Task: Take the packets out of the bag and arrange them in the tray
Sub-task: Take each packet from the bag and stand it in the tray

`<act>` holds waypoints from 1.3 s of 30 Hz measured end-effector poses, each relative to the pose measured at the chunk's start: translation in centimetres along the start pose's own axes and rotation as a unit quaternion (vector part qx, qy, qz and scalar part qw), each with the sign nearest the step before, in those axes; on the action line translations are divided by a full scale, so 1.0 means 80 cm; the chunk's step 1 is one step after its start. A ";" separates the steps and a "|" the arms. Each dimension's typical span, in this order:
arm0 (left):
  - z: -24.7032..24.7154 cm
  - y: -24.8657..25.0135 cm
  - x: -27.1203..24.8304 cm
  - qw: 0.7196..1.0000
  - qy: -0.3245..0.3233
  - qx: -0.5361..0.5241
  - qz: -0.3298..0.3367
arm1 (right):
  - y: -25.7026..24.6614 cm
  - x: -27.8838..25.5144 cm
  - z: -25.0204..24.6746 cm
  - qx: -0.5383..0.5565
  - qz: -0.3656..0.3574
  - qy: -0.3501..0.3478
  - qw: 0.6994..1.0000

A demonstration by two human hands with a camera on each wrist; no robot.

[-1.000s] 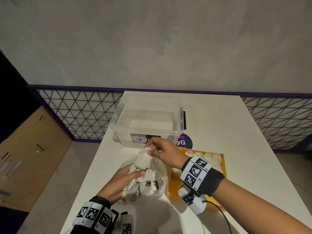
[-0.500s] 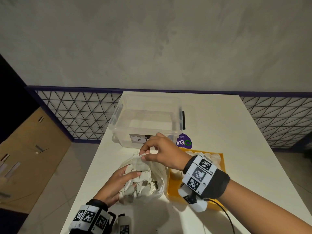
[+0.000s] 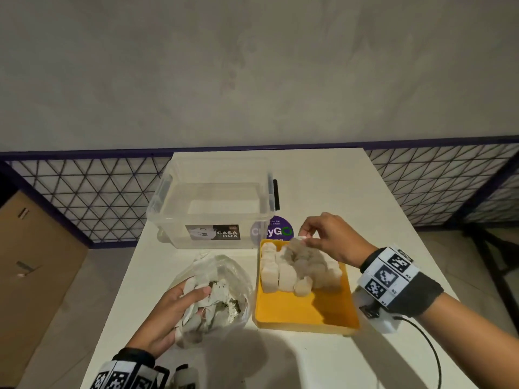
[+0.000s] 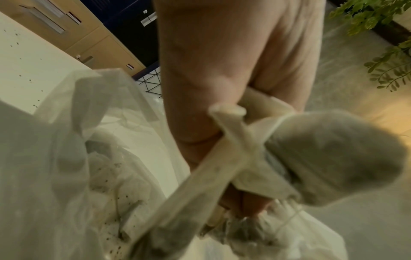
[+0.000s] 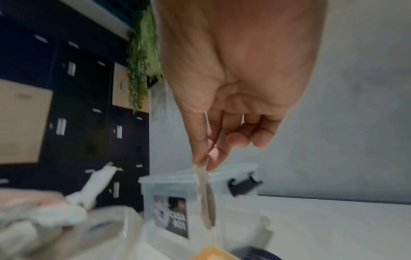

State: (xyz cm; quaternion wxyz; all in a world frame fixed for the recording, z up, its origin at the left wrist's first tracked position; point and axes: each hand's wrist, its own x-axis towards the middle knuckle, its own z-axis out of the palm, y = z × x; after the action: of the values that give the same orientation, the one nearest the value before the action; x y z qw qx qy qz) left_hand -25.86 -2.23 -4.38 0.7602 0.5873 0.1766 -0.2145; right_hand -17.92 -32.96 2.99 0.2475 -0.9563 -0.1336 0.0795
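A clear plastic bag (image 3: 222, 279) of white packets lies on the white table, left of the yellow tray (image 3: 303, 313). My left hand (image 3: 179, 304) reaches into the bag and grips several packets (image 4: 329, 158). My right hand (image 3: 317, 234) is over the tray's far end and pinches one packet (image 3: 297, 254) by its top edge; the packet (image 5: 205, 198) hangs from thumb and forefinger, blurred. Rows of packets (image 3: 276, 273) stand in the tray's far half. The near half of the tray is bare.
A clear lidded storage box (image 3: 216, 203) with a dark label stands behind the bag. A purple round sticker (image 3: 276, 230) lies beside it. The table edge runs along the left, with a mesh fence (image 3: 90, 197) and floor beyond. A cable (image 3: 429, 349) trails from my right wrist.
My right hand lifted a packet out of the bag and carried it right, to above the tray's far end. My left hand stayed in the bag.
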 end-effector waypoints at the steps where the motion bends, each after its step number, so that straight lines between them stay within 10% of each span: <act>1: 0.001 0.000 0.000 1.000 0.000 0.003 0.002 | 0.015 -0.003 0.001 -0.023 0.016 -0.011 1.000; 11: 0.016 0.006 0.001 1.000 0.004 0.017 0.001 | 0.064 -0.020 0.051 -0.133 0.077 -0.181 0.971; 23: 0.011 0.008 -0.005 1.000 0.006 -0.004 -0.001 | 0.067 -0.002 0.088 -0.295 0.016 -0.124 0.947; 32: 0.010 0.009 -0.006 0.999 -0.004 -0.038 -0.005 | -0.020 -0.002 0.067 -0.102 -0.103 -0.012 0.989; 39: 0.015 0.006 -0.002 0.999 -0.006 -0.033 -0.003 | -0.121 0.023 0.081 0.026 -0.180 -0.052 0.982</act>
State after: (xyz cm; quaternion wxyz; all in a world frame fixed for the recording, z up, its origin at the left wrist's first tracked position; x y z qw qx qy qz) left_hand -25.75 -3.26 -3.60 0.7794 0.5605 0.1807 -0.2139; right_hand -19.64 -21.33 2.00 0.2752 -0.9046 -0.3137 0.0865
